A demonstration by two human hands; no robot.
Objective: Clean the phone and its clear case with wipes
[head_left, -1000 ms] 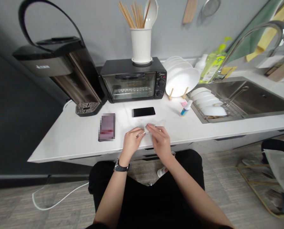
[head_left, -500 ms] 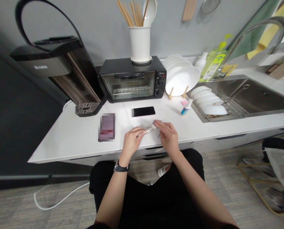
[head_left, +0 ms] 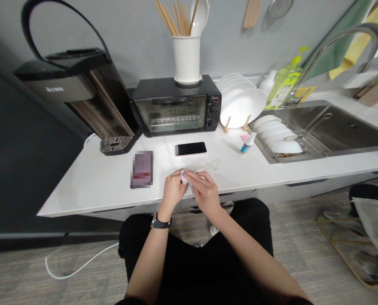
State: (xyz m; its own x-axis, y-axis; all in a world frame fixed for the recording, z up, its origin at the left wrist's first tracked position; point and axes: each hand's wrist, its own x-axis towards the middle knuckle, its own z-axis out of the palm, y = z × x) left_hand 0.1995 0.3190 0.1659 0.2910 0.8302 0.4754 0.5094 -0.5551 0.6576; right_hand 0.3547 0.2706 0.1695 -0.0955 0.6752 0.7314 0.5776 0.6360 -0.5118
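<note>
Clear case, apparently a thin plastic one, found at the front of the counter (head_left: 90, 182), between the hands and nearer the person than the phone (head_left: 190, 149). Left hand (head_left: 173, 186) is closed on the left end of the case (head_left: 212, 165); right hand (head_left: 207, 190) pinches the white wipe (head_left: 184, 176) against that end. For sound wiping, the left should brace the rim without bending it, while the right strokes lengthwise with flat, even pressure and works into the corners. Long axis runs left to right, the free end pointing right and slightly away from the person. Wipe and fingers cover much of the case; which end is its top cannot be determined.
</note>
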